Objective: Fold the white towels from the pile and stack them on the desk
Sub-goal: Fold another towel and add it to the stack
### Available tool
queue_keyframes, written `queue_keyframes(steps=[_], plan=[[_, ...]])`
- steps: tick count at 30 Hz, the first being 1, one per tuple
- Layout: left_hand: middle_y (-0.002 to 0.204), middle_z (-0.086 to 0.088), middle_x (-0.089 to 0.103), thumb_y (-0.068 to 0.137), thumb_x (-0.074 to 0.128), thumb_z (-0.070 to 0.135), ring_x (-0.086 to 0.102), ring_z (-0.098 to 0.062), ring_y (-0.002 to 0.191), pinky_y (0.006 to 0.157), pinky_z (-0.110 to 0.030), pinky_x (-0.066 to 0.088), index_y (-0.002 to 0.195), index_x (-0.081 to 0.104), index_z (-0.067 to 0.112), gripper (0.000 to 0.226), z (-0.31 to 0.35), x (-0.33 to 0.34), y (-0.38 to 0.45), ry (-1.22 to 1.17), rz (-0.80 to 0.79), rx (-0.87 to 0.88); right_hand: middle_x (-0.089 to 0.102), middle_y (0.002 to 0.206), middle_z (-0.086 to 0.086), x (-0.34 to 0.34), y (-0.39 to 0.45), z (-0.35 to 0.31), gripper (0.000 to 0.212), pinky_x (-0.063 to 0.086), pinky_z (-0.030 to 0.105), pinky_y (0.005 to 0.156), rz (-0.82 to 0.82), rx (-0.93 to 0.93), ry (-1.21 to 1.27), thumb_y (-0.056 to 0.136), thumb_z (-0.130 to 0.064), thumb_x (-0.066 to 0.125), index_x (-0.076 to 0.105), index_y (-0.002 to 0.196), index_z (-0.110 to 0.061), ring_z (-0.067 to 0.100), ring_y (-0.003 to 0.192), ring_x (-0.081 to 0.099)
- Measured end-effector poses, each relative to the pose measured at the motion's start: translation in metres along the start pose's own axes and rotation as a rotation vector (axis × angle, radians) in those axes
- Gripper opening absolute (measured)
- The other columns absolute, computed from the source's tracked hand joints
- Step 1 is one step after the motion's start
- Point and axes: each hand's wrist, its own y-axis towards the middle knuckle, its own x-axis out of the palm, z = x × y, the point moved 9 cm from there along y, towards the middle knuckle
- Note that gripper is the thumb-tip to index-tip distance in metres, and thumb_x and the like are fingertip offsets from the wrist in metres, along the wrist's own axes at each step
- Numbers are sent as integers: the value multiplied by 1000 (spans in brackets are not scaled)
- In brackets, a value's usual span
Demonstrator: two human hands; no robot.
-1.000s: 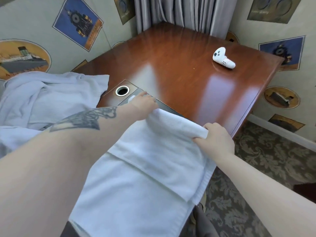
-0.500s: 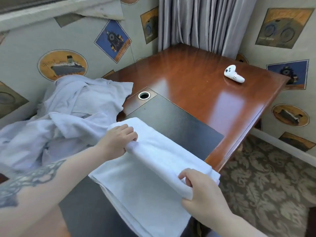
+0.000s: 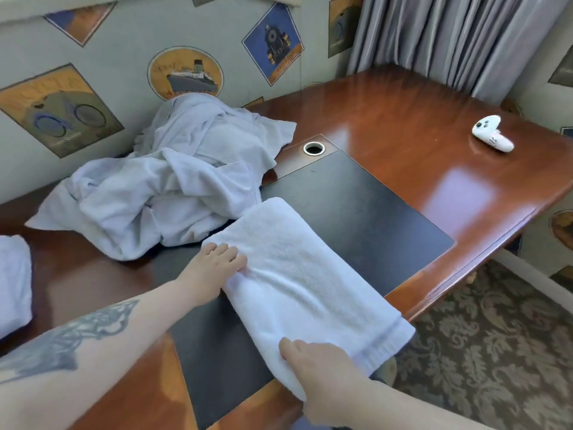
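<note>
We pinch the folded towel [image 3: 297, 274] in both grips, left hand [image 3: 214, 271], right hand [image 3: 322, 377] | it lies between them on the counter [image 3: 403, 125] | pile [image 3: 173, 178] just beyond the left grip

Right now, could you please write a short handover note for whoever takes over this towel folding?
Left hand grips the folded towel's left edge; right hand holds its near end.
The towel lies folded on the black desk pad.
The unfolded pile sits at the desk's back left; more white cloth lies at far left.
Done: this towel is folded. Left: place it, then fold the pile.
</note>
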Motion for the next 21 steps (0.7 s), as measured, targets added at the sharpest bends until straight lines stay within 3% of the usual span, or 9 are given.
queue_keyframes(steps=[3, 5, 7, 9, 12, 13, 17, 19, 21], plan=[[104, 10, 53, 79, 47, 4, 46, -15, 97, 91, -25, 27, 115, 51, 29, 44, -14, 16, 1, -183, -218, -188, 55, 112, -14, 9, -5, 0, 45, 40, 33, 82, -139, -131, 234, 80, -46, 68, 50, 120, -34, 16, 105, 52], [110, 10, 59, 87, 41, 9, 45, -15, 97, 88, -24, 28, 113, 57, 32, 39, -24, 11, 0, -418, -269, -418, 58, 110, -24, -24, 2, 23, 35, 39, 27, 92, 86, -146, 378, 80, -52, 64, 61, 112, -37, -1, 107, 50], [128, 5, 55, 94, 40, 20, 46, -20, 113, 91, -28, 32, 125, 56, 29, 36, -11, -1, -2, -538, -185, -572, 47, 142, -17, -63, 12, 59, 40, 27, 30, 111, 381, -125, 215, 89, -43, 58, 56, 129, -36, 5, 134, 36], [156, -4, 26, 100, 34, 36, 22, -24, 143, 111, -42, 21, 148, 32, 22, 50, 40, -2, -1, -620, -209, -662, 9, 163, -10, -66, 28, 90, 54, 3, 37, 121, 365, -27, -81, 98, -42, 46, 31, 150, -36, 9, 150, 4], [159, -8, -25, 98, 15, 59, -22, -25, 148, 114, -57, -9, 155, -6, 12, 77, 135, 19, -2, -764, -370, -839, -20, 158, -14, -42, 42, 112, 58, -6, 44, 120, 281, 18, -173, 100, -42, 27, 10, 155, -39, 9, 149, -15], [157, -10, -25, 95, 10, 62, -19, -26, 148, 113, -57, -8, 155, -3, 9, 81, 150, 19, -4, -767, -340, -889, -14, 159, -13, -42, 39, 109, 57, 0, 44, 120, 331, 4, -168, 98, -41, 25, 17, 155, -38, 10, 151, -6], [147, -15, 46, 89, 27, 49, 43, -28, 136, 107, -54, 19, 138, 53, 11, 68, 143, -7, -6, -634, -40, -835, 47, 149, 2, -48, 22, 94, 48, 47, 43, 101, 496, 24, -162, 88, -37, 54, 60, 134, -27, 19, 135, 48], [154, -9, 37, 93, 25, 50, 28, -25, 145, 112, -51, 11, 146, 44, 19, 65, 131, 3, -7, -584, -83, -681, 49, 146, 8, -37, 14, 87, 59, 50, 43, 98, 460, 30, -162, 81, -44, 67, 60, 135, -21, 22, 133, 50], [164, 3, 1, 96, 13, 58, -13, -14, 149, 116, -44, -16, 156, 6, 32, 65, 117, 19, -9, -534, -138, -479, 65, 129, 11, -27, 4, 76, 74, 59, 41, 78, 396, 12, -196, 58, -56, 77, 71, 120, -16, 22, 116, 64]])
